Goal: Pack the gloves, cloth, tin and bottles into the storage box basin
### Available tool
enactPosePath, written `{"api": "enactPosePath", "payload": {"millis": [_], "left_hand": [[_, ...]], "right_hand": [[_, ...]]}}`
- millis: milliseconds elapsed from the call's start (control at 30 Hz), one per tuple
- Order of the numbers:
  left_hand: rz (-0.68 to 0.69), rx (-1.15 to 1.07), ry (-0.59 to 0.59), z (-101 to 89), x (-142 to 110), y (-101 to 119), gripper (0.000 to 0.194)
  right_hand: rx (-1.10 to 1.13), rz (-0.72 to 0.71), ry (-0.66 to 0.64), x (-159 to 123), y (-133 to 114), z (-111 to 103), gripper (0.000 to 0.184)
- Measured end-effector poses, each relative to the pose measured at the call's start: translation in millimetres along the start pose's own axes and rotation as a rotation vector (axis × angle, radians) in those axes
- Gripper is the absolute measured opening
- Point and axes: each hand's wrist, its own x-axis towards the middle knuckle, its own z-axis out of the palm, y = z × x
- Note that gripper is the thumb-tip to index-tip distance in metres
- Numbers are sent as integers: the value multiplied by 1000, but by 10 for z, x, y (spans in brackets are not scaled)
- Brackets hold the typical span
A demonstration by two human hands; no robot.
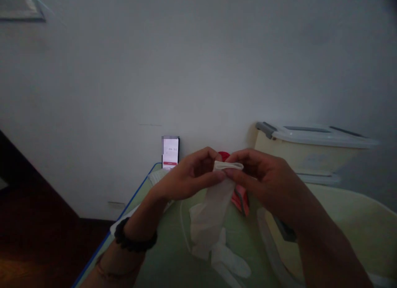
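A white sock [214,217] hangs cuff-up above the green tabletop, its lower part falling toward the table. My left hand [189,176] pinches the left side of the cuff between thumb and fingers. On the opposite side, my right hand [260,172] grips the same cuff, which looks folded at its top edge. Below lies another white sock [231,261], close to the hanging one; whether the two touch I cannot tell. Behind my hands is a red and pink cloth item [241,201], mostly hidden by them.
A phone [170,151] with a lit screen leans against the wall at the back. White cloth [156,176] lies along the left edge of the green table [167,255]. To the right are a lidded cream storage box [310,155] and an open cream bin [347,209].
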Motion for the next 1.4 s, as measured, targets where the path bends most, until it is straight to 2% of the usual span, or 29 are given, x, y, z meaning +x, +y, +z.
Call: {"api": "enactPosePath", "payload": {"millis": [100,200,267,367,433,533,733,867,1000,1067,1133,1300,1333,1400], "left_hand": [[5,-30,-13,39,8,-34,24],[-115,94,-44,26,6,-51,39],[-209,230,-108,-1,0,-53,48],[-318,327,-285,-35,-10,-58,39],[-348,272,-402,-43,-16,-67,31],[-381,203,-489,-37,-28,-88,25],[-474,194,-540,-36,-33,-138,24],[-436,247,-555,-73,-5,-217,19],[-372,341,-475,-108,7,-267,33],[-402,325,-449,-113,-7,-263,36],[-441,304,-477,-113,-30,-254,33],[-509,321,-562,-122,-43,-329,30],[-498,282,-587,-133,-33,-369,36],[-419,155,-598,-159,-8,-450,59]], "right_hand": [[54,8,83,12,-29,7,17],[193,22,145,36,-47,27,16],[282,4,195,53,-45,36,15],[348,-17,248,64,-35,37,13],[355,-36,289,62,-33,26,12],[327,-94,395,55,-22,-15,12],[278,-215,561,40,72,-195,10],[250,-232,678,-10,71,-343,11],[244,-274,823,-78,14,-469,9],[224,-286,901,-101,-3,-513,10],[219,-293,946,-115,-10,-537,11],[247,-283,856,-136,-2,-535,9],[249,-288,826,-136,2,-526,9],[248,-293,758,-127,12,-497,9]]}}
